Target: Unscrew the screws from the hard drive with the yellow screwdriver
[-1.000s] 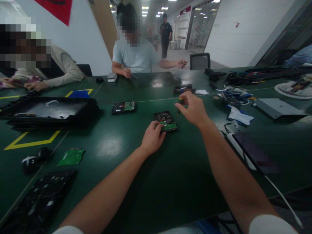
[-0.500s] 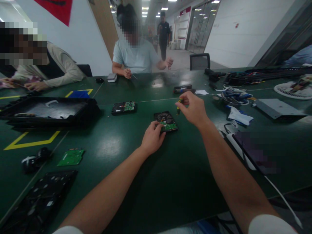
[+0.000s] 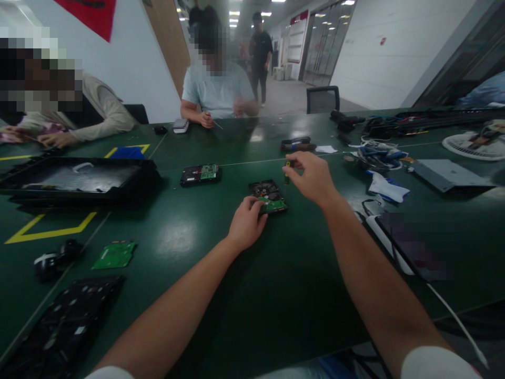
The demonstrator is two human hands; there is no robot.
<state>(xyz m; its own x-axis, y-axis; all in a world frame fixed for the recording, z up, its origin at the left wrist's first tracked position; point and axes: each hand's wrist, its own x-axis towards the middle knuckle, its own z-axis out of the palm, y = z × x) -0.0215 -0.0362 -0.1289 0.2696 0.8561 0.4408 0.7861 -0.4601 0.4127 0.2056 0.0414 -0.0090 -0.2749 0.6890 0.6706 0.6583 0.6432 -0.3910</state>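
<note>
On the green table in front of me lies a hard drive with its green circuit board facing up. My left hand is closed on its near left edge, fingers resting over the board. Just beyond the drive's far right side, my right hand pinches a small yellow-and-black screwdriver held upright. The lower end of the screwdriver looks apart from the drive; its tip is too blurred to make out. A second hard drive lies farther back to the left.
Left are a black tray, a loose green circuit board and a large black part. Right are a glove, bundled cables, a grey metal box and a phone-like slab. A person sits opposite.
My right hand has shifted slightly down and left with the screwdriver. My left hand stays on the hard drive. The person opposite has drawn a raised hand inward.
</note>
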